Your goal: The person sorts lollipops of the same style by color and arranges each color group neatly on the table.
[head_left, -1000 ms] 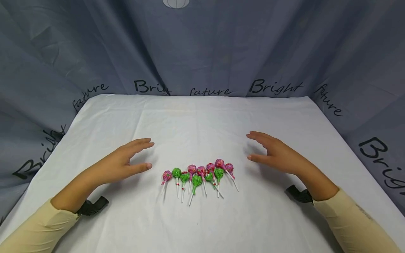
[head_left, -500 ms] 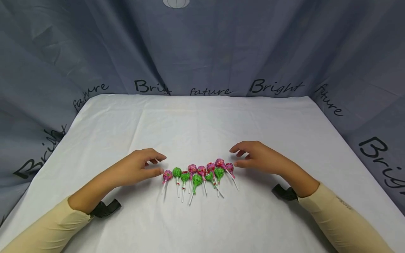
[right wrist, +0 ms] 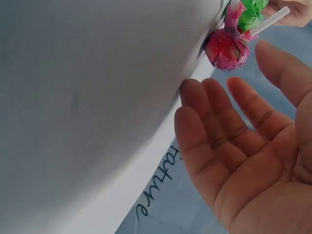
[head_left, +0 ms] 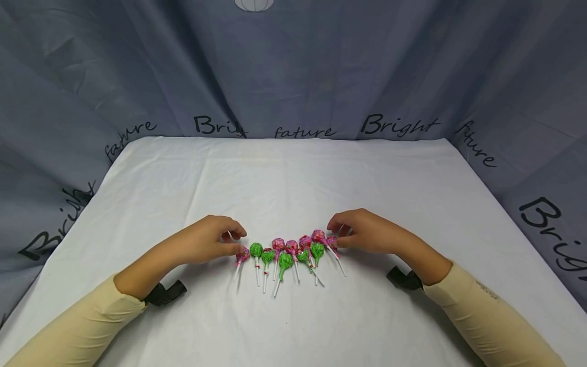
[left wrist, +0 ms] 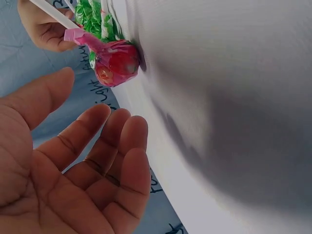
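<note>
Several wrapped lollipops, pink and green with white sticks, lie in an uneven row on the white cloth, among them a green lollipop (head_left: 285, 261) low in the middle. At the row's left end is a pink lollipop (left wrist: 117, 63). My left hand (head_left: 213, 239) is beside it, thumb tip at its head, the fingers loosely bent with nothing between them in the left wrist view. My right hand (head_left: 364, 232) reaches the right end, its thumb overlapping another pink lollipop (right wrist: 226, 51) in the head view. In the right wrist view those fingers are bent loosely below the candy and hold nothing.
A white cloth (head_left: 293, 178) covers the table. Grey-blue curtains (head_left: 293, 66) with black lettering stand behind and along both sides. A black strap piece (head_left: 167, 293) juts from the left wrist, a similar black piece (head_left: 403, 278) from the right.
Both hands have come inward from the sides to the two ends of the row, and their fingers have bent more. The lollipops lie as before.
</note>
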The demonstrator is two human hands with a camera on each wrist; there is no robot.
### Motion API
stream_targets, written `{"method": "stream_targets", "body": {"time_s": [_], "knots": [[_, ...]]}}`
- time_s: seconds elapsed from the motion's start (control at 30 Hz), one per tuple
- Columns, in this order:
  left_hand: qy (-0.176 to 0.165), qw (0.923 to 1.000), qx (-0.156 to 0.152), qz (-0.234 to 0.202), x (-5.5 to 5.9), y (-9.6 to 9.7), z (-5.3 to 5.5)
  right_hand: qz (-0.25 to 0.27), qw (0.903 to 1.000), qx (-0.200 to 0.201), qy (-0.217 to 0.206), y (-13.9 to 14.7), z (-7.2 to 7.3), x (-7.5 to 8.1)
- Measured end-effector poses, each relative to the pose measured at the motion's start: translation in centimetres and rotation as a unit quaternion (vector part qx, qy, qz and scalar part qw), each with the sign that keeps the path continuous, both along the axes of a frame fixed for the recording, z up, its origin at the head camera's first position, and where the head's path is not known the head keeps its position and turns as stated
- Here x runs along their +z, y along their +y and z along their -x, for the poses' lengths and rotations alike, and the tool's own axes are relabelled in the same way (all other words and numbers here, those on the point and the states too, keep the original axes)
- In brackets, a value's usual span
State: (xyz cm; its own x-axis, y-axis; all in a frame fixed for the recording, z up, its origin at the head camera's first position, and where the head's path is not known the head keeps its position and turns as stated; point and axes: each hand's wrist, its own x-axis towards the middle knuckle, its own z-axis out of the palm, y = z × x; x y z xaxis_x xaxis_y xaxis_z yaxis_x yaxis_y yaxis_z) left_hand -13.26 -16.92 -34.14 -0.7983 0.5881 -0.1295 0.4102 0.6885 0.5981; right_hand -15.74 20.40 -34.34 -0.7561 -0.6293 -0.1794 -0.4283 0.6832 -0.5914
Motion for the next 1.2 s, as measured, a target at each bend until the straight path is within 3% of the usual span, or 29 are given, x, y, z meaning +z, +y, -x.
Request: {"method": "stream_targets", "body": {"time_s": [0.23, 0.5, 1.0, 1.2], "knots": [[-0.015, 0.9999, -0.001, -0.004, 0.0, 0.3, -0.1, 0.013, 0.9998, 0.013, 0.002, -0.3, -0.1, -0.2], [-0.021, 0.9998, -0.007, -0.001, -0.2, 0.6, -0.2, 0.001, 0.9988, 0.035, 0.036, -0.6, -0.2, -0.4], [-0.025, 0.9996, -0.013, -0.01, -0.4, 0.7, -0.9, -0.003, 0.9968, 0.043, 0.067, -1.0, -0.3, -0.5], [-0.029, 0.9994, -0.014, -0.013, -0.7, 0.7, -1.2, -0.008, 0.9974, 0.037, 0.061, -1.1, -0.3, -0.5]]}}
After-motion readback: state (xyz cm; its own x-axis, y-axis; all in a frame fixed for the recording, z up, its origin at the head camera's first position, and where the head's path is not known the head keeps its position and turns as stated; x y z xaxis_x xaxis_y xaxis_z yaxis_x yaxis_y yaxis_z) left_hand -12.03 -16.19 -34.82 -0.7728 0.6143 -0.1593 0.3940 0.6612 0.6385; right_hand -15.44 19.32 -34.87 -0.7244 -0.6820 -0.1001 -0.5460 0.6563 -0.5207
